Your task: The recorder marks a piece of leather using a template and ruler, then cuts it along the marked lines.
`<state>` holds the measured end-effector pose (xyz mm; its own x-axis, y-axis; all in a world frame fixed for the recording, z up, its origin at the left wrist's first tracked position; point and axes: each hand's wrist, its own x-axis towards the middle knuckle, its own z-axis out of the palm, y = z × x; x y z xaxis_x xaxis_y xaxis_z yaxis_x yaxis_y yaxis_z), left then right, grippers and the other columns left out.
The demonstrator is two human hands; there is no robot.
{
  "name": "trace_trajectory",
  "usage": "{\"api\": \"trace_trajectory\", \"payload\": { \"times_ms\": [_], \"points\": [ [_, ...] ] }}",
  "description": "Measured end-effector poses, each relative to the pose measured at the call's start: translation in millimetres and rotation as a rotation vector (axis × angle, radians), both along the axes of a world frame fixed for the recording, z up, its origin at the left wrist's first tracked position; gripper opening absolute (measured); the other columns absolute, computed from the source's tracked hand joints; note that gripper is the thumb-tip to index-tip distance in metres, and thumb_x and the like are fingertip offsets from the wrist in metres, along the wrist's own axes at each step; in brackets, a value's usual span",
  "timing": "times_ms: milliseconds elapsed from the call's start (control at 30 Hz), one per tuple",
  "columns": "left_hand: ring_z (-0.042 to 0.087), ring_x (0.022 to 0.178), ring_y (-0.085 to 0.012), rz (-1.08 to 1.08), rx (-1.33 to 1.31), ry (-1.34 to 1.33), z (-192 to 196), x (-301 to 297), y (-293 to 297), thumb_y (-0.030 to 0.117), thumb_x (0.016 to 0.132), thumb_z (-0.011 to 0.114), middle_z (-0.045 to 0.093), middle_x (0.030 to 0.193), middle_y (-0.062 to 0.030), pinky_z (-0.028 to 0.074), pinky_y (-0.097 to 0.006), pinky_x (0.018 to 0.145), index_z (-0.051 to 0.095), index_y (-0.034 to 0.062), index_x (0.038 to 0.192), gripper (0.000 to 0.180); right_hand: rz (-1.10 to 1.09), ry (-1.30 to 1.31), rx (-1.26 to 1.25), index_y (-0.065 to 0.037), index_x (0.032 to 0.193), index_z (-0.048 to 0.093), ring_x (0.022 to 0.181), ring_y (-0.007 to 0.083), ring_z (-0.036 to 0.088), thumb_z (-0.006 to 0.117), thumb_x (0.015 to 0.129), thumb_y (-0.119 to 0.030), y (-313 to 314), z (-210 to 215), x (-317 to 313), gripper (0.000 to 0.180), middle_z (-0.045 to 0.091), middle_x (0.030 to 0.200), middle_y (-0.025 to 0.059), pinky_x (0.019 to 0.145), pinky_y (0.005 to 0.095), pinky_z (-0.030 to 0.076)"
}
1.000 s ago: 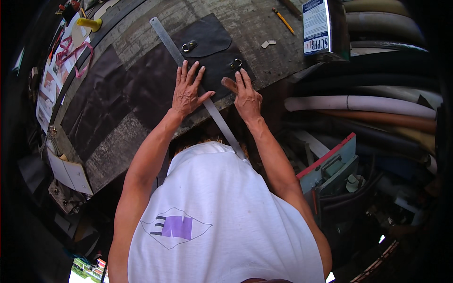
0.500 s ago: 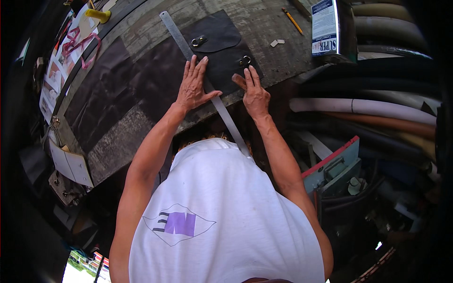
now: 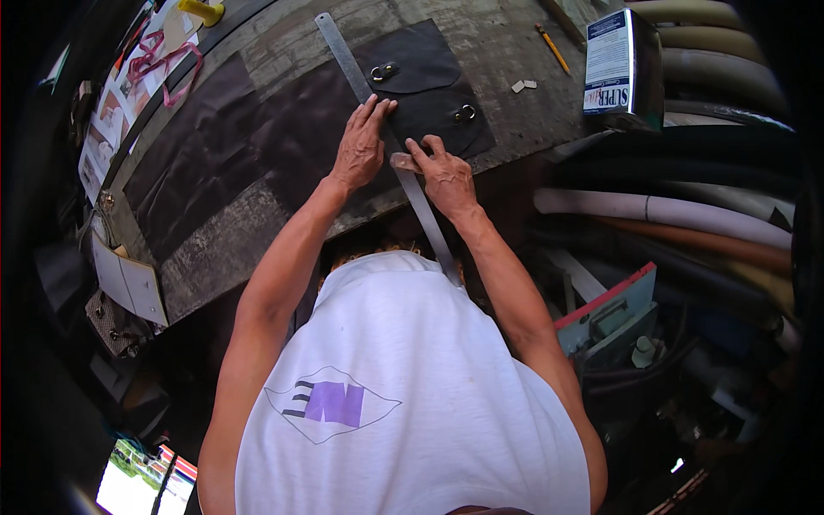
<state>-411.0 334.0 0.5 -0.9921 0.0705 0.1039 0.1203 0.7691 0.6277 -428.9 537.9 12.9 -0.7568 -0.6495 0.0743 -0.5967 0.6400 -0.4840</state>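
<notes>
A long steel ruler (image 3: pixel 342 58) lies slantwise over dark leather (image 3: pixel 283 129), its near end reaching past the table edge toward my shirt. My left hand (image 3: pixel 359 150) lies with fingers stretched, pressing on the ruler and the leather beside it. My right hand (image 3: pixel 448 178) is closed around a short brown, wood-like piece (image 3: pixel 405 161) whose end meets the ruler's right edge; any blade or tip is hidden. Just beyond is a smaller leather piece (image 3: pixel 425 56) with a metal ring and tab (image 3: pixel 384 72). Another metal ring (image 3: pixel 465 113) sits on the leather right of it.
A yellow pencil (image 3: pixel 554 49) and small white pieces (image 3: pixel 524 86) lie on the worn table (image 3: pixel 227 227). At the right stand a metal can (image 3: pixel 611 69) and stacked rolls of material (image 3: pixel 669 209). Pink ribbon (image 3: pixel 176 64) and a yellow-handled tool (image 3: pixel 202 11) are far left.
My right hand has moved left from beside the lower ring to the ruler's edge, carrying the brown piece. My left hand still rests on the ruler. The whole view has shifted slightly.
</notes>
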Motion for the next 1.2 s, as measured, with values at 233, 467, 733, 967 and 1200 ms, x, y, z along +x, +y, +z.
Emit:
{"api": "trace_trajectory", "payload": {
  "times_ms": [233, 467, 733, 967, 1200],
  "points": [
    [0.023, 0.145, -0.0342, -0.054, -0.016, 0.027, -0.6, 5.4, -13.1, -0.003, 0.078, 0.057, 0.035, 0.150, -0.0150, 0.020, -0.046, 0.119, 0.034, 0.0019, 0.144, 0.070, 0.058, 0.028, 0.033, -0.015, 0.129, 0.058, 0.080, 0.0274, 0.066, 0.062, 0.081, -0.004, 5.5, 0.5, -2.6, 0.050, 0.053, 0.118, 0.0108, 0.069, 0.0406, 0.053],
    [0.018, 0.147, -0.0359, 0.142, -0.186, 0.037, -13.1, 19.0, -18.2, 0.022, 0.088, 0.062, 0.028, 0.154, -0.0173, 0.012, -0.047, 0.120, 0.034, -0.0007, 0.144, 0.067, 0.052, -0.067, -0.037, -0.014, 0.120, 0.062, 0.080, 0.0305, 0.067, 0.060, 0.084, -0.005, 1.1, 8.6, -13.7, 0.037, 0.054, 0.112, 0.0099, 0.069, 0.0438, 0.055],
    [0.014, 0.148, -0.0343, 0.098, -0.330, 0.004, -16.2, 21.0, -20.3, 0.046, 0.092, 0.056, 0.025, 0.156, -0.0151, 0.011, -0.045, 0.120, 0.032, -0.0004, 0.147, 0.076, 0.091, -0.232, 0.101, -0.023, 0.123, 0.057, 0.084, 0.0395, 0.066, 0.056, 0.090, -0.012, -14.5, 6.7, -44.4, 0.035, 0.057, 0.101, 0.0106, 0.073, 0.0499, 0.054],
    [0.013, 0.148, -0.0342, 0.091, -0.369, -0.013, -17.6, 21.1, -20.1, 0.055, 0.091, 0.054, 0.023, 0.158, -0.0141, 0.010, -0.045, 0.121, 0.031, 0.0001, 0.148, 0.082, 0.088, -0.335, 0.146, -0.030, 0.138, 0.050, 0.088, 0.0380, 0.066, 0.061, 0.090, -0.018, -19.6, 8.0, -53.9, 0.051, 0.058, 0.103, 0.0116, 0.076, 0.0481, 0.053],
    [0.011, 0.148, -0.0339, 0.084, -0.418, -0.030, -22.6, 22.1, -20.4, 0.056, 0.093, 0.050, 0.020, 0.159, -0.0140, 0.008, -0.045, 0.121, 0.028, 0.0004, 0.149, 0.083, 0.122, -0.358, 0.160, -0.032, 0.139, 0.049, 0.088, 0.0325, 0.064, 0.069, 0.084, -0.017, -19.2, 10.1, -59.4, 0.061, 0.058, 0.098, 0.0079, 0.077, 0.0432, 0.054]
  ]
}}
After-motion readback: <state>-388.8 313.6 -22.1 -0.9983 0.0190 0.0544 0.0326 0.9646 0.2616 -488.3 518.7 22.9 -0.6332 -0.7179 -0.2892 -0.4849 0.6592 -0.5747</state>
